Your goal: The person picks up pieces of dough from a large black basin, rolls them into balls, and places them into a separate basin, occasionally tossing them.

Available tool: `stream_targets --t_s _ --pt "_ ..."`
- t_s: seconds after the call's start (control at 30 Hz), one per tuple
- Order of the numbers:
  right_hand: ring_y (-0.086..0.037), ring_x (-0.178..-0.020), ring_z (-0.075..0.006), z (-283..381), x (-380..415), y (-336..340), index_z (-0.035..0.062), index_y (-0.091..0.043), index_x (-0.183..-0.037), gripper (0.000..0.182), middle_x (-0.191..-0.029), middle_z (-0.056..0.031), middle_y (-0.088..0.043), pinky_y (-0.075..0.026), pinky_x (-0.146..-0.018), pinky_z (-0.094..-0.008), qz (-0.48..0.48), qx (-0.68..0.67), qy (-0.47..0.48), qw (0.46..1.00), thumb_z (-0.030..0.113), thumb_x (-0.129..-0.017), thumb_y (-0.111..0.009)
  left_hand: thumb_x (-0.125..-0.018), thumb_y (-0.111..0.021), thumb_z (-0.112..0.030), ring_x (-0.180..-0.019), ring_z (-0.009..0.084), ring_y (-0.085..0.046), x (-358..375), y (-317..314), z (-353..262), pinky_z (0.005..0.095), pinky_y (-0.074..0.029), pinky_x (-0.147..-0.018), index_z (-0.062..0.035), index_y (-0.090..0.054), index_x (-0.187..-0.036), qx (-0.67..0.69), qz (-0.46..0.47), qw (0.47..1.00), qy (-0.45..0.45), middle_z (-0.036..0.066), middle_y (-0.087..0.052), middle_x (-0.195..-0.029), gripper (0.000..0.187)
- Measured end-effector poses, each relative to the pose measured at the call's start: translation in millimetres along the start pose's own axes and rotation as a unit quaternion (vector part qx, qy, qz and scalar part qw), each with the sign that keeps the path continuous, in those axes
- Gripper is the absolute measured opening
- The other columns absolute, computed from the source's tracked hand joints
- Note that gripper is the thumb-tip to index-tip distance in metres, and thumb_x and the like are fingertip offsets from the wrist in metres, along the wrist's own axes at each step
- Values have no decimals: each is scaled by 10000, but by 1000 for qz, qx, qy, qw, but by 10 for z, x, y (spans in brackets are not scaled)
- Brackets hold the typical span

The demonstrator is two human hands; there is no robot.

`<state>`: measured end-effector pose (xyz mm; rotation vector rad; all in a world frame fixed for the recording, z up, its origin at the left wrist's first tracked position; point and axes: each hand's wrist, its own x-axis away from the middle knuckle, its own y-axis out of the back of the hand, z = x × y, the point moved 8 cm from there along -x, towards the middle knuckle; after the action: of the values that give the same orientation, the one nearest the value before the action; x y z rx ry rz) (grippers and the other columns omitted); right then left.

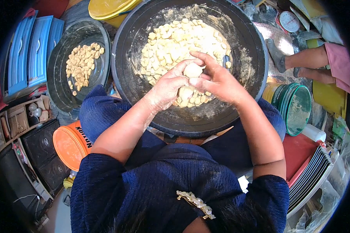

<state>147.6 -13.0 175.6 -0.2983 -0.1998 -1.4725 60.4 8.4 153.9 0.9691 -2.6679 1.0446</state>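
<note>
A left hand and right hand pinch a pale lump between them above floury pieces in a black tub, apparently mid-shaping; releasing it would call for loosened fingers.

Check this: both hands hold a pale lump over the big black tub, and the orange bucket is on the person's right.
Wrong: the head view shows the orange bucket on the person's left. The pale lump is over the big black tub.
</note>
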Motion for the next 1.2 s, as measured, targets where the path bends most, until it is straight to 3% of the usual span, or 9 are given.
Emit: stream_targets --t_s 0.07,0.17,0.33,0.4,0.67,0.93,1.07,1.13,1.2 --pt "-505 -981 -167 78 -22 -17 75 -418 -1242 477 -1040 -102 -516 -433 -810 -283 1 5 42 999 113 -798 -589 -787 -481 -89 -769 185 -580 26 10 33 251 -481 -564 -48 -325 -1265 42 12 999 13 148 -544 -965 504" --pt "-540 -924 -155 -162 -102 193 31 -459 -1164 346 -1001 -72 -560 -462 -774 -304 -43 -175 -69 981 88 -829 -522 -813 -517 -64 -585 124 -545 58 17 -59 218 -461 -527 -14 -326 -1254 -50 -58 997 28 120 -521 -957 483" --pt "-541 -708 -116 -39 -110 154 15 -512 -1048 243 -857 -39 -561 -453 -673 -240 -51 -204 -37 977 152 -848 -534 -812 -574 -91 -608 104 -535 13 186 -42 198 -427 -510 8 -396 -1186 -116 -98 988 -36 82 -547 -841 426" --pt "-524 -684 -101 -40 -116 188 10 -510 -1032 233 -850 -38 -550 -450 -652 -234 -53 57 1 997 162 -858 -539 -808 -579 -91 -608 101 -529 21 193 -80 200 -422 -506 17 -430 -1148 -97 -110 988 -46 72 -553 -790 386" --pt "-518 -777 -131 170 -73 699 11 -508 -1056 213 -894 -67 -536 -453 -700 -258 -239 -152 87 955 24 -852 -452 -803 -510 -88 -642 109 -525 60 414 -42 216 -407 -545 -8 -510 -997 -46 -171 984 -7 51 -553 -788 211" --pt "-534 -916 -196 -171 -129 673 82 -589 -1068 302 -998 -100 -563 -408 -830 -297 -84 235 -22 968 169 -779 -605 -760 -515 -43 -706 100 -534 13 703 28 215 -409 -588 -41 -515 -875 -184 -150 970 -56 55 -560 -835 115" --pt "-544 -974 -230 -924 -203 838 86 -583 -1074 380 -1056 -134 -579 -427 -829 -335 -36 259 -123 957 270 -748 -646 -729 -512 4 -671 92 -508 -70 1077 163 201 -392 -608 -56 -509 -850 -199 -180 958 -100 43 -544 -824 135" --pt "-554 -963 -239 -1326 -275 915 85 -586 -1063 376 -1061 -135 -583 -434 -820 -342 -35 303 -143 941 273 -743 -648 -732 -513 -31 -681 100 -501 -38 1231 267 211 -390 -631 -73 -525 -880 -149 -215 964 -55 46 -548 -809 154" --pt "-585 -908 -261 -1773 -464 988 83 -593 -1030 360 -1012 -140 -608 -448 -796 -343 -22 388 -167 906 270 -729 -652 -740 -529 -93 -747 105 -516 -60 1328 451 241 -397 -656 -81 -544 -908 -314 -192 924 103 40 -559 -790 168"
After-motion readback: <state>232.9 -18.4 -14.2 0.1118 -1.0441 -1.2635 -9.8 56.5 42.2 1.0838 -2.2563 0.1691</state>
